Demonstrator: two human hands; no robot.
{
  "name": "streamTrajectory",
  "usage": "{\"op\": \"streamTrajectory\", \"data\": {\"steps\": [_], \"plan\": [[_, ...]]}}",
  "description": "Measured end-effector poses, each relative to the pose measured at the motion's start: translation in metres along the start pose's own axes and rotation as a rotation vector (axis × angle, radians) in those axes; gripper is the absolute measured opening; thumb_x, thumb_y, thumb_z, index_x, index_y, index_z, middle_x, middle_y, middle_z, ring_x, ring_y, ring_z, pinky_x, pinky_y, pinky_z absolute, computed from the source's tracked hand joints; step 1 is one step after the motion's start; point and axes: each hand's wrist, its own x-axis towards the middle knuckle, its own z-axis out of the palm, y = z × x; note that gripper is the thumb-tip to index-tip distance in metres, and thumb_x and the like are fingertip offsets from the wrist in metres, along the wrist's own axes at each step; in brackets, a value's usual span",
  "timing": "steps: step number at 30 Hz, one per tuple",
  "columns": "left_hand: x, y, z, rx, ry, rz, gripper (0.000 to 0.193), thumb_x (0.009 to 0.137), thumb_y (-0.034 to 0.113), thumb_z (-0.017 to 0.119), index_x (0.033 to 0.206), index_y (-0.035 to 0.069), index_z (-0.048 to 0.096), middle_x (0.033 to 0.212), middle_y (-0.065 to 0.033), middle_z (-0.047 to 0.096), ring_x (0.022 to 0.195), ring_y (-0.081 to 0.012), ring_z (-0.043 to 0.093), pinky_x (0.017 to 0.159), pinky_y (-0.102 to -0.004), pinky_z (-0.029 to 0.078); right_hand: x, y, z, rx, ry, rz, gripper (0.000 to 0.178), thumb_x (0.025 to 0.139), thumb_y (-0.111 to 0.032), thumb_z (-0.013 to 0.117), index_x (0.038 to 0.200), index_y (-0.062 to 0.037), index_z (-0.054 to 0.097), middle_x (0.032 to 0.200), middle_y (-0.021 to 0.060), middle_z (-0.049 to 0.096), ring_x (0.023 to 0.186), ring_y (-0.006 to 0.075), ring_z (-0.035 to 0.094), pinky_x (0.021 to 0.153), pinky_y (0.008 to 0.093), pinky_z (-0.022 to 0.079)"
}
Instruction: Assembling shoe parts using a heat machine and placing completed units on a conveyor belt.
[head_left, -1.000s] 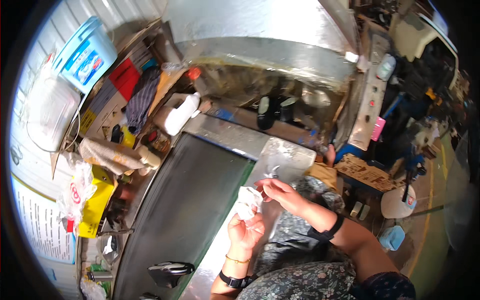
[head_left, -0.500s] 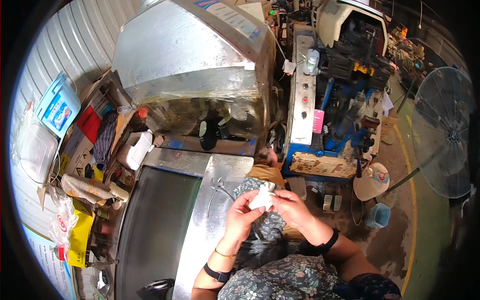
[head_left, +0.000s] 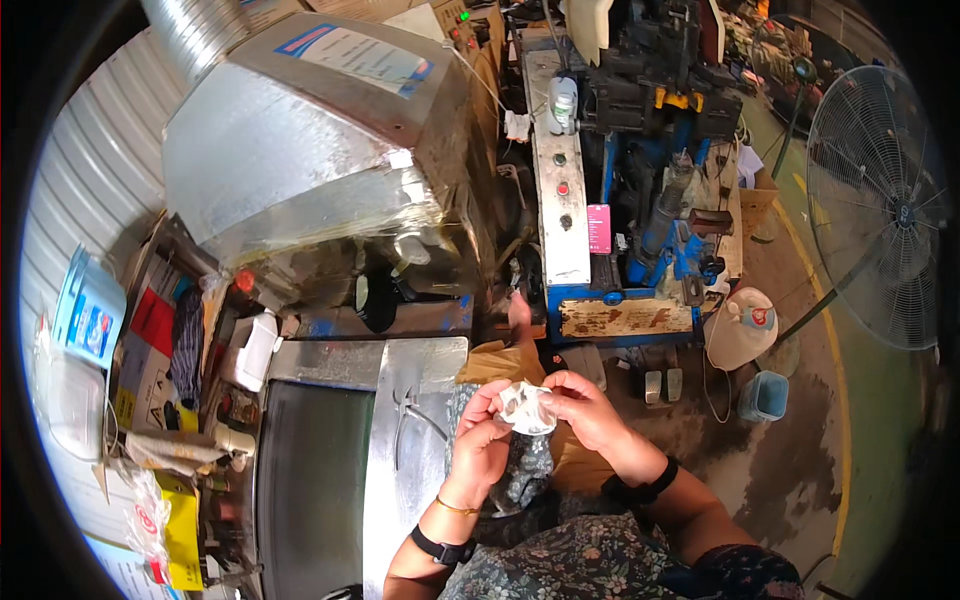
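A small, thin white piece (head_left: 526, 420), soft like cloth or paper, hangs between my two hands above my lap. It is spread into an uneven cup shape with greyish patches inside; its exact kind I cannot make out. My left hand (head_left: 482, 445) pinches its left edge between thumb and fingers. On the other side, my right hand (head_left: 583, 408) grips the right edge the same way. To the left of my left hand, a wire-like metal tool (head_left: 403, 405) lies on the bare metal plate (head_left: 430, 365).
A dark conveyor belt (head_left: 315, 480) runs on the left, below a large metal hood (head_left: 290, 130). Ahead right stands a blue machine (head_left: 640, 320) with buttons, and foot pedals (head_left: 653, 387) below it. A floor fan (head_left: 890, 210), white jug (head_left: 740, 330) and blue bin (head_left: 764, 396) are at right.
The white piece was bunched up and is now spread wider, its inner side showing. My hands keep hold of both edges. The whole view has shifted as my head turned.
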Motion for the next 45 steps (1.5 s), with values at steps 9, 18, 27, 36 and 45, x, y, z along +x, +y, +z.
{"op": "streamTrajectory", "data": {"steps": [9,18,27,36,45], "plan": [[0.030,-0.027,-0.014,0.753,-0.002,0.127,0.041,0.085,-0.006,0.063,0.122,0.002,0.051,0.084,0.0016,0.055,0.076,-0.0067,0.051,0.073,-0.0231,0.046,0.028,-0.008,-0.024,0.389,-0.046,0.076,0.005,0.097,-0.007,0.055,0.102,-0.0065,0.053,0.088,-0.0015,0.058,0.083,0.0066,0.057,0.073,0.0227,0.048],[0.059,-0.033,-0.017,0.463,-0.013,-0.109,0.030,0.092,0.005,0.063,0.121,-0.001,0.057,0.109,-0.0052,0.065,0.095,-0.0124,0.060,0.088,-0.0261,0.047,0.044,-0.014,-0.026,-0.193,0.033,-0.209,0.010,0.096,-0.006,0.058,0.105,-0.0030,0.055,0.091,0.0006,0.062,0.083,0.0055,0.059,0.073,0.0219,0.048],[0.038,-0.017,-0.038,-0.330,-0.102,-0.403,0.057,0.082,0.026,0.073,0.130,0.003,0.053,0.126,-0.0132,0.059,0.116,-0.0263,0.056,0.098,-0.0436,0.046,0.052,0.004,-0.044,-0.129,0.001,0.019,0.013,0.091,-0.003,0.064,0.103,-0.0042,0.060,0.085,-0.0014,0.064,0.079,0.0043,0.059,0.069,0.0206,0.048],[0.051,-0.010,-0.019,-0.697,-0.352,-0.412,0.105,0.072,0.074,0.064,0.153,0.023,0.024,0.159,-0.0079,0.023,0.144,-0.0290,0.025,0.114,-0.0505,0.025,0.048,0.031,0.007,-0.416,0.011,-0.296,0.039,0.096,-0.018,0.056,0.132,-0.0039,0.051,0.123,0.0092,0.059,0.099,0.0244,0.061,0.091,0.0343,0.048],[0.079,-0.020,0.010,0.078,-0.152,-0.262,0.069,0.096,0.028,0.056,0.151,0.006,0.023,0.149,-0.0071,0.036,0.136,-0.0194,0.036,0.112,-0.0332,0.029,0.053,-0.027,-0.007,-1.122,0.156,-0.747,0.038,0.074,-0.010,0.074,0.104,-0.0039,0.053,0.097,0.0172,0.055,0.091,0.0347,0.058,0.077,0.0355,0.049]]}}
